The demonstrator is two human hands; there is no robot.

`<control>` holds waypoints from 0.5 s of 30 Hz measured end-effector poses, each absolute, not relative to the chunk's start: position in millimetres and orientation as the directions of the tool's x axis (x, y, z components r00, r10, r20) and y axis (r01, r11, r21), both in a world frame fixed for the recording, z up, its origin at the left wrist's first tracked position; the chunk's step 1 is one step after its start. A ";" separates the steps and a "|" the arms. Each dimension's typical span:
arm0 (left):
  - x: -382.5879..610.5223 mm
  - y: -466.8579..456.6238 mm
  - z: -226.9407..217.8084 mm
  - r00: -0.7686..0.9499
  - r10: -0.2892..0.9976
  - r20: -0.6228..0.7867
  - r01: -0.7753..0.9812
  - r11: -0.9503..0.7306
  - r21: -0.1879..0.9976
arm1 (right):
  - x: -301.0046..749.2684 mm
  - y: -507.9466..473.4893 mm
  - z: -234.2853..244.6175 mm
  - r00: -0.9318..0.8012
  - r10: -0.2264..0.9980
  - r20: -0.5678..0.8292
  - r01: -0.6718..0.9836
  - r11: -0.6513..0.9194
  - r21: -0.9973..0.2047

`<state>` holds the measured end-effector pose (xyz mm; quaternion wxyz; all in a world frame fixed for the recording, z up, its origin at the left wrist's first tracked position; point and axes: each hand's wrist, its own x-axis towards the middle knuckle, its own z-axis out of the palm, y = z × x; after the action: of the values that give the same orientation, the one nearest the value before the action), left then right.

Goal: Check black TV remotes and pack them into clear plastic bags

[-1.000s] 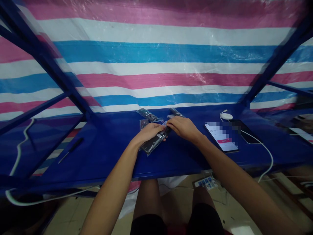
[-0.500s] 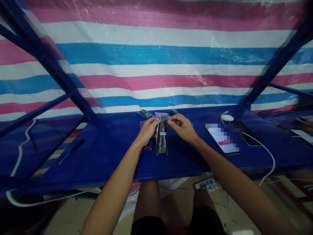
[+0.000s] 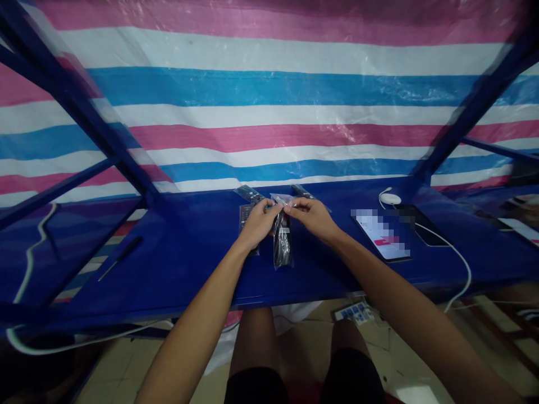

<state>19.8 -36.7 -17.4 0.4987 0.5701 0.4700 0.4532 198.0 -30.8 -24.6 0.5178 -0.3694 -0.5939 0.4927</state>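
A clear plastic bag [image 3: 281, 246] w/ long black item inside is pinched at its top end, its body seen btwn & just below both hands. Left hand [image 3: 260, 223] & right hand [image 3: 314, 219] are held nearly closed on it; a black remote [image 3: 249, 193] is seen just past left hand.

Centre: plastic bag [image 3: 282, 244] over the middle of the shelf [image 3: 189, 275]
Behind: remote controls [image 3: 248, 193] on the shelf
Left: screwdriver [image 3: 120, 258] on the shelf
Right: smartphone [image 3: 381, 235] beside a second phone [image 3: 423, 224], with a charger [image 3: 389, 197] behind
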 end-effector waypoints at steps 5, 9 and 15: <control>22.1 -36.9 -17.6 0.098 0.978 0.184 0.260 -0.204 0.944 | 200.1 -33.3 -19.8 -0.194 0.952 0.237 -0.039 0.234 -0.971; 25.2 -37.5 -16.3 0.059 0.977 0.203 0.318 -0.211 0.924 | 200.9 -32.5 -19.8 -0.199 0.940 0.276 -0.042 0.273 -0.961; 25.1 -35.2 -16.9 0.058 0.981 0.184 0.255 -0.193 0.948 | 203.6 -29.7 -22.3 -0.234 0.919 0.318 0.016 0.331 -0.944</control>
<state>25.1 -35.2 -16.9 0.3885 0.6148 0.5026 0.4675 203.6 -29.7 -22.3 0.5010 -0.3631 -0.6436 0.4504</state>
